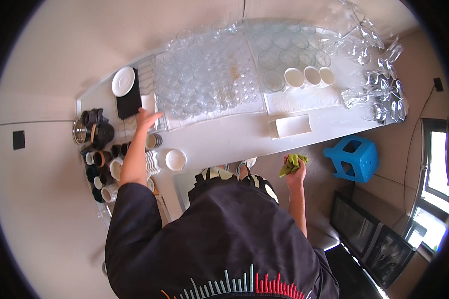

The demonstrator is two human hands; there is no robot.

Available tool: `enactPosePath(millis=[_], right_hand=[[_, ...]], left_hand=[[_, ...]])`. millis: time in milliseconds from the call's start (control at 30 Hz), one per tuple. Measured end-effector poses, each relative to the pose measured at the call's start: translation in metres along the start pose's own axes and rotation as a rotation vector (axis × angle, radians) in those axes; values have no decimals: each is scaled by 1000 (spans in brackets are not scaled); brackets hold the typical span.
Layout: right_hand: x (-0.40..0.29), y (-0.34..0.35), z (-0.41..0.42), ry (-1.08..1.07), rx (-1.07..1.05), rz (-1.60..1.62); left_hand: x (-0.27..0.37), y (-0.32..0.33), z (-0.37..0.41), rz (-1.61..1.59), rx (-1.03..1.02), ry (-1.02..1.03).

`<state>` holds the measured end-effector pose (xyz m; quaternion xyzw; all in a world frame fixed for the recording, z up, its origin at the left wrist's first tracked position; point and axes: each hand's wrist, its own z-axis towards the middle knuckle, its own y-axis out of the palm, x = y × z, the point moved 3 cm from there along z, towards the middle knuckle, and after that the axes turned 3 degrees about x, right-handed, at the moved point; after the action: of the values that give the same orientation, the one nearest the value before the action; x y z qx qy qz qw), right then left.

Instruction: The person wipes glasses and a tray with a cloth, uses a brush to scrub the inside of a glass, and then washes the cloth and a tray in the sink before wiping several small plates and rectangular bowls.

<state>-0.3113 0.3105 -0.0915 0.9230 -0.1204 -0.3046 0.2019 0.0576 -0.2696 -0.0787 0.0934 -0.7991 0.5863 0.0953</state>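
Note:
My left hand (147, 119) reaches over a white rectangular dish (148, 101) on a wire rack (146, 76), thumb and fingers spread across its two long edges. Part of that dish is hidden under the hand. Just left of it lies a black rectangular tray (128, 104), with a round white saucer (123, 81) on its far end. A crumpled green cloth (293, 164) is bunched in my right hand (298, 175), which hangs beyond the counter's front edge. Near that edge, white rectangular dishes (293, 126) sit stacked on the counter (224, 136).
Upturned clear glasses (205, 78) crowd a white cloth (217, 115). Three white mugs (294, 78) stand beside larger glass tumblers (278, 59); stemware (385, 89) fills the right end. Cups (101, 159) and a white bowl (176, 160) are at left. A blue plastic stool (361, 159) stands on the floor.

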Motion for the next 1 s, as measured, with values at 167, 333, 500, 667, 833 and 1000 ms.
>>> enactPosePath(millis=[167, 333, 500, 667, 833, 1000], right_hand=[[-2, -2, 2, 1, 9, 24], [-6, -8, 6, -21, -49, 10], [-13, -16, 13, -11, -24, 27], [-25, -11, 16, 12, -35, 50], [-34, -22, 27, 33, -134, 82], [-41, -24, 17, 4, -115, 51]], left_hand=[[-19, -12, 10, -529, -46, -108], [2, -77, -34, -1195, -195, -97], [51, -97, -146, -1413, -288, -38], [118, 13, -255, -1383, -862, 30], [189, 87, -306, -494, -673, 280], [236, 111, -322, -39, -232, 573]])
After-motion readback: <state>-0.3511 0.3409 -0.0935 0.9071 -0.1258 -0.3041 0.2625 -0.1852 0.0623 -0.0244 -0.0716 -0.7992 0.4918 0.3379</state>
